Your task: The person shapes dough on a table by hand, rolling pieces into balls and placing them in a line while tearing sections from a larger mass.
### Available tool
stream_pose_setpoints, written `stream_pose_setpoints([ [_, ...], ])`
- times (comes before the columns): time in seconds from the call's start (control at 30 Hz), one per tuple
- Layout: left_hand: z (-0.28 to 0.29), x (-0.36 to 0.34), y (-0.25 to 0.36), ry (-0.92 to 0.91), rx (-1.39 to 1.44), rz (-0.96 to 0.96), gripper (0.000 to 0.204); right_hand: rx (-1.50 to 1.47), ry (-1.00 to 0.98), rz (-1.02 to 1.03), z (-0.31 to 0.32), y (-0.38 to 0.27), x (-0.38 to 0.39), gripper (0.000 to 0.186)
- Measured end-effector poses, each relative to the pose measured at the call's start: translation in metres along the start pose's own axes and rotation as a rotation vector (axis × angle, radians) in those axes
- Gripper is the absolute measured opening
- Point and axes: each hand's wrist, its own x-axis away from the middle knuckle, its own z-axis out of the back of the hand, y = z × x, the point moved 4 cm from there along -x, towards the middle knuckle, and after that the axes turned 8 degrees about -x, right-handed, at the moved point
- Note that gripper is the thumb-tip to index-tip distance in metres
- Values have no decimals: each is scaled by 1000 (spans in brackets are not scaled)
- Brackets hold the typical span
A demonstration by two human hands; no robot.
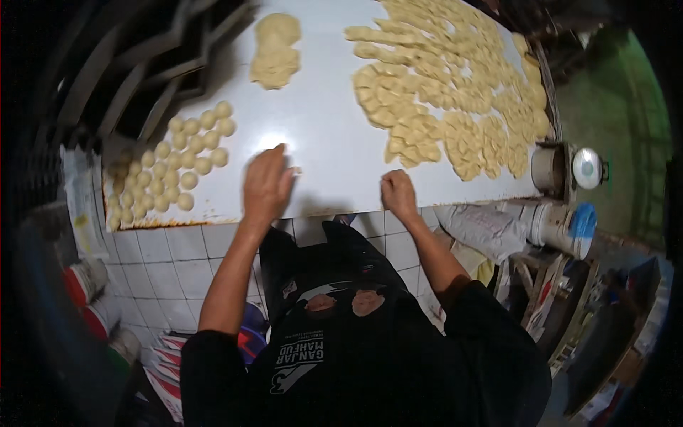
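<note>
My left hand (267,186) is over the white tabletop (324,107), fingers stretched forward and nothing seen held in them. A small pale bit (297,171) shows at its thumb. Close to the table's near edge, my right hand (399,192) is curled into a fist; whatever may be inside is hidden. Left of my left hand lie several round dough balls (173,162) in loose rows. Farther back, flattened dough pieces (276,67) overlap each other. Many folded or twisted dough pieces (416,139) cover the right side of the table, beyond my right hand.
Dark stacked trays or racks (139,78) stand at the far left. A metal pot (546,169) and a round white-topped object (587,169) are at the table's right end. Below them are a pale sack (484,229) and a bucket (558,226) with blue on it.
</note>
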Motion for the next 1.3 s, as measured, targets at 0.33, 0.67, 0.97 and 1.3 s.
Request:
stream_pose_setpoints([
  [0.33, -239, -50, 155, -328, 89, -29, 37, 285, -96, 331, 57, 33, -49, 23],
  [0.67, 1, 89, -42, -251, 92, 544, 24, -1204, -1150, -504, 36, -71, 13, 20],
  [0.97, -85, -50, -25, -169, -192, -165, 44, 117, -250, 421, -112, -108, -100, 29],
  [1.3, -69, -31, -66, -166, -53, -75, 22, 60, -106, 269, -113, -124, -116, 35],
])
